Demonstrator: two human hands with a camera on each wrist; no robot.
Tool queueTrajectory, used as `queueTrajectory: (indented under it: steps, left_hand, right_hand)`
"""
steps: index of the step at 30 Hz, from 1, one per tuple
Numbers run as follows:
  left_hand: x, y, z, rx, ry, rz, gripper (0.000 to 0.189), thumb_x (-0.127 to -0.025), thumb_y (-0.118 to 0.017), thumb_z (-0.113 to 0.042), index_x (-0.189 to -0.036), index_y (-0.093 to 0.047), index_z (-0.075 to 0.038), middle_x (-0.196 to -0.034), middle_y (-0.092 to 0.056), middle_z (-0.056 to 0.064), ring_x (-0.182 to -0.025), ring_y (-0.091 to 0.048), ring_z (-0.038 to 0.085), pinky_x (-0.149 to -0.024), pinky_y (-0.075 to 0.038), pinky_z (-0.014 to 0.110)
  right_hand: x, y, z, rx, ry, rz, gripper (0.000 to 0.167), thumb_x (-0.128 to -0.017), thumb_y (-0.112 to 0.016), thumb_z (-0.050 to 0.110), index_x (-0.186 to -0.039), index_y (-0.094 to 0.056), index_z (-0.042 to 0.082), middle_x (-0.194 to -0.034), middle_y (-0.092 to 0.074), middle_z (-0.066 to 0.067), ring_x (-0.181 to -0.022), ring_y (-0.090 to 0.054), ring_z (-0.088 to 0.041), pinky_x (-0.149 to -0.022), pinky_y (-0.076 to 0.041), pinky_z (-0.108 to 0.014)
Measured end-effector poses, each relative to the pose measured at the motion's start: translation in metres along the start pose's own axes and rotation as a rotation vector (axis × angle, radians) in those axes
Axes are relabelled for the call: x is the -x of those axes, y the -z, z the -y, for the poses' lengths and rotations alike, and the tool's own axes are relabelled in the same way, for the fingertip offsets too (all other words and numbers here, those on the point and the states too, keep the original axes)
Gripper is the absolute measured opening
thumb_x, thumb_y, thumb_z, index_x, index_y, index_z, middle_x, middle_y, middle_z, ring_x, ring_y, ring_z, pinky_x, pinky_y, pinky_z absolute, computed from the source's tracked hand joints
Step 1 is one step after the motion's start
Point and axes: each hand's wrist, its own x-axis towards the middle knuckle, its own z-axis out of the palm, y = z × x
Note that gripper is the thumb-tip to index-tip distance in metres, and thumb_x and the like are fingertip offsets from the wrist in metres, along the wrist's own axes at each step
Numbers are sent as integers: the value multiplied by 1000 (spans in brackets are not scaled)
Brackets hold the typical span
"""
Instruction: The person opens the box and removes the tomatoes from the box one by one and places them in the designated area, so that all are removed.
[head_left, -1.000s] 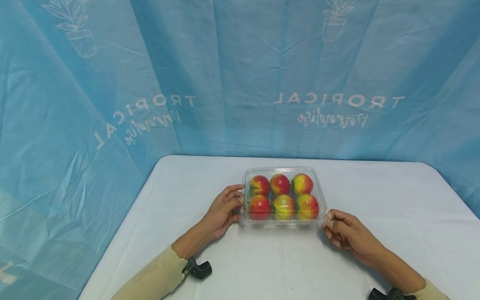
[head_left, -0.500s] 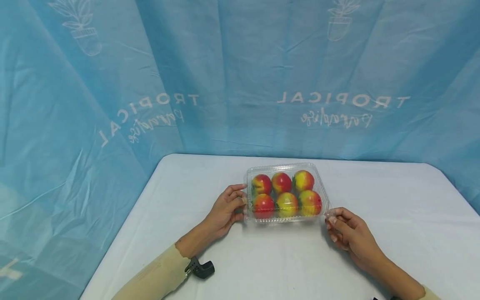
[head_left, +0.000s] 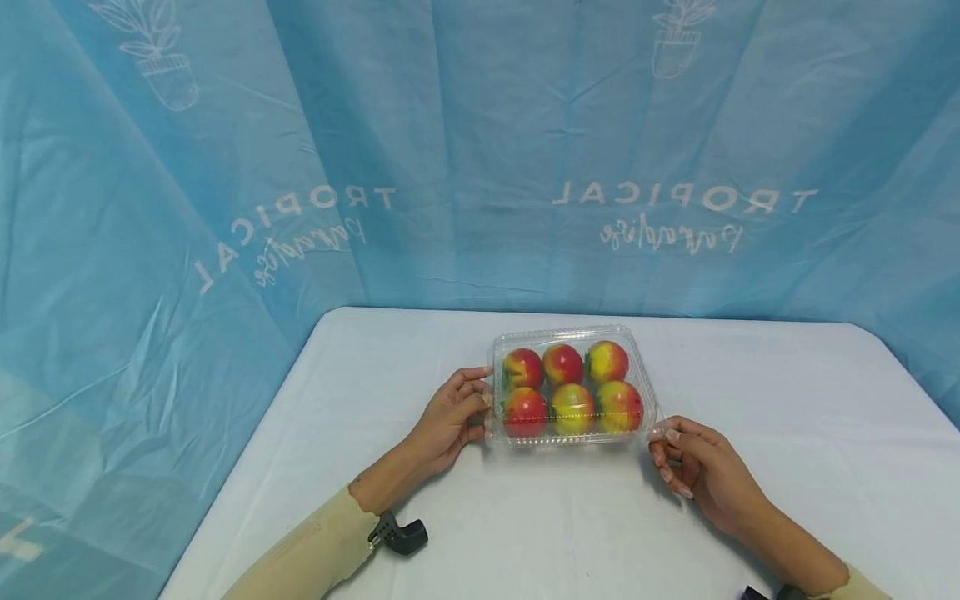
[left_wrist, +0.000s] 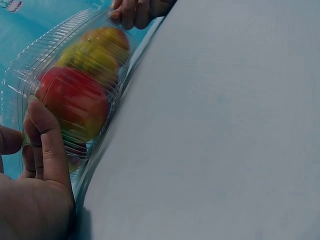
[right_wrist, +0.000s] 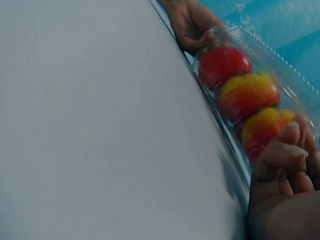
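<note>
Here's my left hand (head_left: 442,423), thumb and fingertips drawn in to a narrow pinch on the left edge of the clear box (head_left: 551,440); my right hand (head_left: 705,471) nips the near right corner between thumb and forefinger, its other fingers loosely curled below; inside sit six red-and-yellow fruits (head_left: 562,364), two rows of three; the box is between my hands, at or just above the white table (head_left: 525,525), I can't tell which; behind hangs blue cloth (head_left: 495,167).

Blue cloth behind white table (head_left: 555,525)
</note>
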Motion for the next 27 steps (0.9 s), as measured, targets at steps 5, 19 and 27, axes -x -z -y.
queueTrajectory:
  steps: [5, 19, 27]
  left_hand:
    - [0, 1, 0, 3, 9, 15, 51, -101, -56, 1, -149, -44, -7, -110, -56, -1, -79, -59, 10, -58, -57, 22]
    - [-1, 3, -1, -57, 33, 34, 50, -99, -57, 0, -146, -47, -12, -110, -58, -3, -80, -59, 12, -57, -58, 24]
    - [-1, 4, -1, -57, 29, 39, 51, -99, -56, 1, -147, -46, -12, -111, -57, -3, -79, -60, 11, -54, -57, 24]
  right_hand:
    - [-1, 7, 3, -36, -35, 67, 40, -113, -27, -1, -113, -67, 0, -94, -71, -4, -69, -56, -13, -50, -21, -37]
    - [-1, 18, 9, -119, -133, 174, 39, -111, -26, -3, -113, -64, 1, -98, -70, -6, -76, -63, -11, -49, -21, -30]
    - [-2, 14, 8, -67, -141, 109, 37, -115, -26, 5, -113, -63, 5, -95, -68, -3, -73, -62, -10, -49, -21, -30]
